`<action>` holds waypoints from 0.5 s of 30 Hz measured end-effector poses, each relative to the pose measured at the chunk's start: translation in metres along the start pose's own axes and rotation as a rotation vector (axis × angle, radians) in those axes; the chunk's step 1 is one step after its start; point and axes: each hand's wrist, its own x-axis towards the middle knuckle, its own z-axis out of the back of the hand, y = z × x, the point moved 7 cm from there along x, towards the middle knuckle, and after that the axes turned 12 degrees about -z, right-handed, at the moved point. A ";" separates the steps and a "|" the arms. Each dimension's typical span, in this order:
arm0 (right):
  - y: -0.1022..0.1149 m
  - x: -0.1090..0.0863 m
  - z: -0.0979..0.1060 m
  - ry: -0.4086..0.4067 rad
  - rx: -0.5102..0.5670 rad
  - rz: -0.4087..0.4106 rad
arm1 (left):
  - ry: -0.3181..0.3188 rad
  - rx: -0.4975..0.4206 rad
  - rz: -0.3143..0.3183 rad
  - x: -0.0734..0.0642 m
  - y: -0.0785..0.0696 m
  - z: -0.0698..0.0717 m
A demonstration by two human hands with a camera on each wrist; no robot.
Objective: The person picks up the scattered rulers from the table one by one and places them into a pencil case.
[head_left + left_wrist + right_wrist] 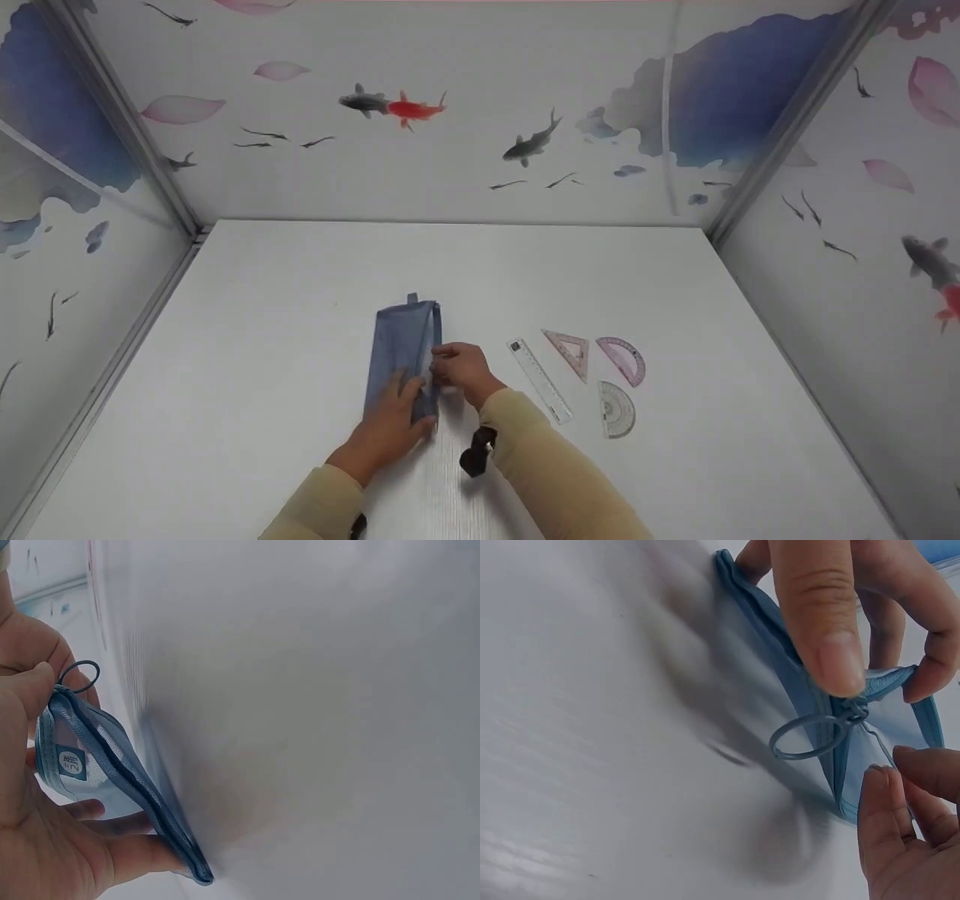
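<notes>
A translucent blue zip pouch (397, 330) lies lengthwise in front of me, with a dark blue zip along its right edge. My left hand (390, 420) holds the pouch near its close end. In the right wrist view, the left thumb (836, 664) presses beside a ring-shaped zip pull (810, 736). My right hand (465, 367) is at the pouch's right edge. Its thumb and fingers (881, 799) pinch a thin edge of the pouch next to the zip. A small square label (71, 763) shows in the left wrist view. The pouch's inside is mostly hidden.
To the right on the white table (285, 285) lie a clear ruler (540, 381), a pinkish set square (570, 351), a pink protractor (624, 360) and a clear protractor (616, 409). Panels with painted fish (412, 110) stand along the back and sides.
</notes>
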 end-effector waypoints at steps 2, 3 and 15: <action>0.001 0.000 0.003 -0.008 -0.008 0.003 | 0.004 0.001 0.009 0.000 0.001 -0.001; 0.002 0.000 0.004 -0.009 -0.010 0.009 | 0.007 0.001 0.014 -0.001 0.002 -0.001; 0.005 0.000 0.034 -0.025 -0.010 0.048 | 0.011 0.006 0.021 -0.001 0.002 -0.002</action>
